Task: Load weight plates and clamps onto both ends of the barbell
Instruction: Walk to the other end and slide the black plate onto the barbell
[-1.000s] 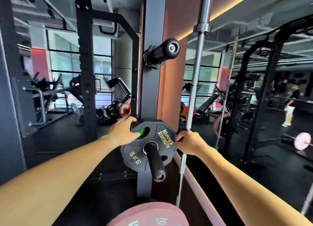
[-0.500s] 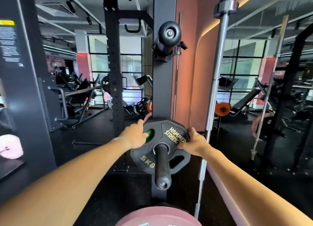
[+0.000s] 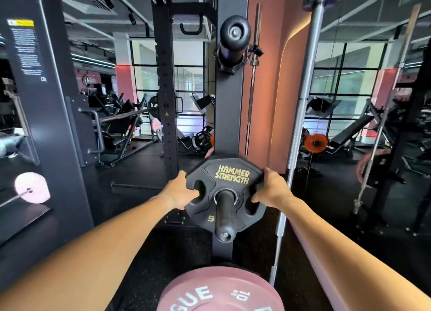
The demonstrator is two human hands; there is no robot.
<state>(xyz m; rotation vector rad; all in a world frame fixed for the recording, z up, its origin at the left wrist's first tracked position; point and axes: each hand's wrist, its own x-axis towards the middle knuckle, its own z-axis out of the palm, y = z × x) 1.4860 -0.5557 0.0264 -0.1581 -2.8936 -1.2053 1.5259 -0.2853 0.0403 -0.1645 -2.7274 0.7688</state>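
Fingers of the left hand (image 3: pixel 180 190) curl into a cut-out on the left side of the black plate (image 3: pixel 231 178), while the right hand (image 3: pixel 271 189) wraps the opposite edge, its fingertips tucked into the right-hand cut-out. Both hands grip the plate; neither is free.

That plate, lettered HAMMER STRENGTH and marked with a 5, hangs on a black storage peg (image 3: pixel 224 214) that juts from the rack upright (image 3: pixel 229 115) toward the camera. A good length of peg shows in front of the plate, so it sits well back on the peg.

Step in hand, as I judge it, is drawing the plate off the peg so it can go to the barbell. To do this well, pull straight along the peg's axis with both hands even, so the centre hole does not cock and bind. Take the weight before the plate clears the capped end, since it will drop into the hands once unsupported.

Just below, a pink 10 kg plate (image 3: pixel 221 292) sits close to the body, and an upright silver bar (image 3: pixel 300 129) stands just right of the right hand; the plate should come out clear of both.
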